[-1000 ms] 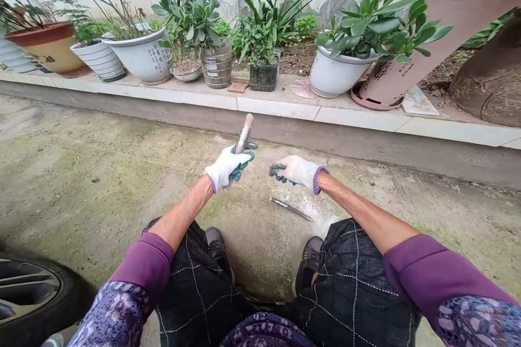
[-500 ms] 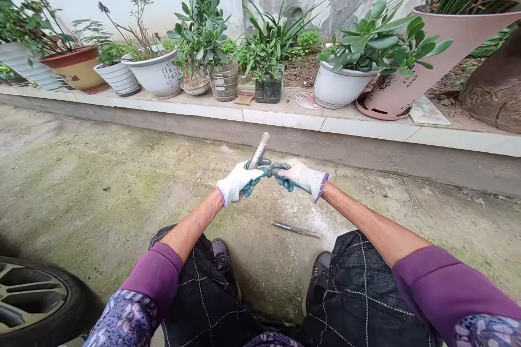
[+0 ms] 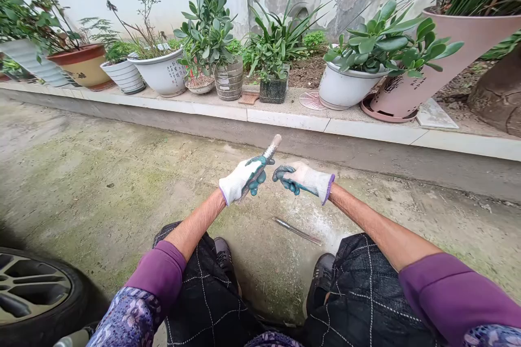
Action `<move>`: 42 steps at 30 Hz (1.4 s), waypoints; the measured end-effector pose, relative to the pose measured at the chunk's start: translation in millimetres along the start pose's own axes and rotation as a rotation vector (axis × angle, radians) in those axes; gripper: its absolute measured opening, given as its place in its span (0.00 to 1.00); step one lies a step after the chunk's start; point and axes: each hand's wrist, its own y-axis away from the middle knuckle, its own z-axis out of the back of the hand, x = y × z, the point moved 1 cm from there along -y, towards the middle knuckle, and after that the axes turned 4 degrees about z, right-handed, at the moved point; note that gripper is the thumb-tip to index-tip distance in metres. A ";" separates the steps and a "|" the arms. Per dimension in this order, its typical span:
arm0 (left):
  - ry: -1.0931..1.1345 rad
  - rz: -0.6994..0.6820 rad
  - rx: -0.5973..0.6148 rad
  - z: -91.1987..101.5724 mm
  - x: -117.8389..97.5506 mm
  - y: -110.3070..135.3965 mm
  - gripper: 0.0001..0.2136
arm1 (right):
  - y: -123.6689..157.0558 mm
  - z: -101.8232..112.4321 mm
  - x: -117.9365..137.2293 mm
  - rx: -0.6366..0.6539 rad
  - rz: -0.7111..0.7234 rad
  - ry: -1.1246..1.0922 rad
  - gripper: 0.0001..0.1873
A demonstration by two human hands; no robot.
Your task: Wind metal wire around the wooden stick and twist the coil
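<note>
My left hand (image 3: 243, 180), in a white glove with green fingertips, is closed round a short grey metal rod (image 3: 269, 151) that points up and away from me. My right hand (image 3: 303, 179), gloved the same way, hovers just right of it with fingers curled; whether it holds anything is hidden. A second thin metal rod (image 3: 297, 230) lies on the concrete ground between my feet, on a patch of pale dust (image 3: 317, 219). I sit with knees apart in dark quilted trousers.
A raised tiled ledge (image 3: 285, 119) runs across ahead, lined with several potted plants, among them a white pot (image 3: 344, 87) and a large tilted pink pot (image 3: 423, 65). A car tyre (image 3: 36, 293) sits at the lower left. Mossy concrete ground (image 3: 101, 184) spreads to the left.
My right hand came in from the right to meet the left hand at the rod, then drew slightly apart. The rod in my left hand now tilts more to the right.
</note>
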 end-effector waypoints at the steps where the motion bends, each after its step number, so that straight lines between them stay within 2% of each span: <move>1: 0.027 -0.001 0.007 0.8 0.9 -0.2 0.24 | -0.4 -1.8 -0.5 0.015 -0.001 0.006 0.09; 10: 0.075 0.025 0.009 -5.5 6.4 3.4 0.18 | -9.2 -20.6 -9.9 0.099 -0.076 0.120 0.09; 17: -0.051 0.075 -0.102 -5.9 6.6 2.1 0.12 | -8.7 -19.7 -7.3 0.081 -0.106 0.181 0.12; 20: -0.125 0.130 -0.107 -5.0 8.4 2.2 0.15 | -7.1 -20.9 -7.7 0.106 -0.120 0.225 0.13; 23: -0.200 0.191 -0.041 -5.7 12.0 3.2 0.22 | -5.5 -24.3 -9.0 0.154 -0.157 0.290 0.14; 25: -0.262 0.206 -0.014 -5.4 14.8 3.7 0.22 | -3.9 -26.7 -9.2 0.175 -0.181 0.324 0.14; 30: -0.389 0.183 -0.087 6.5 17.6 2.3 0.21 | 3.5 -29.0 -4.4 0.145 -0.133 0.345 0.14; 32: -0.511 0.157 -0.113 14.2 17.7 -1.1 0.21 | 7.0 -28.5 -1.8 0.122 -0.099 0.377 0.14; 37: -1.369 0.130 -0.135 20.2 31.0 -16.9 0.13 | 11.9 -33.6 3.9 0.156 0.074 0.632 0.13; 39: -1.509 0.139 -0.096 13.5 44.3 -20.8 0.10 | 11.0 -38.4 6.6 0.190 0.101 0.782 0.12; 42: -1.578 0.155 0.017 -0.8 64.6 -19.5 0.07 | 4.8 -40.4 9.4 0.208 0.116 0.954 0.10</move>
